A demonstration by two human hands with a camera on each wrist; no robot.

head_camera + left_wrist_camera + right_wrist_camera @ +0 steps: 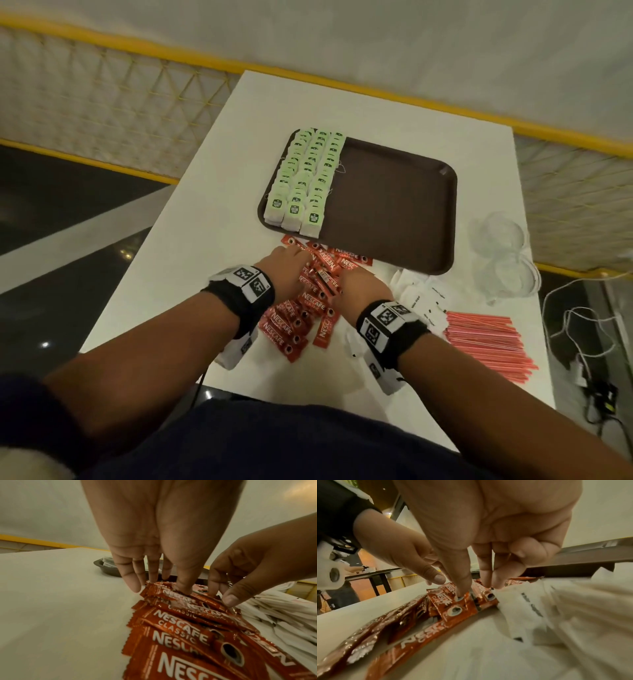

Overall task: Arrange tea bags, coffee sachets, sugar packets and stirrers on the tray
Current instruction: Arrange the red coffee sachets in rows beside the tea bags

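A loose pile of red Nescafe coffee sachets lies on the white table just in front of the brown tray. Green tea bags fill the tray's left part in three rows; the rest of it is bare. My left hand reaches into the far left of the pile, its thumb pressed on a sachet and the fingers behind the sachet ends. My right hand pinches sachets at the pile's right side, its thumb on top. White sugar packets and pink stirrers lie to the right.
Clear plastic cups sit at the table's right edge, beside the tray. White cables hang off the right side. Bare table top lies left of the tray and pile. A yellow-framed net fence runs behind the table.
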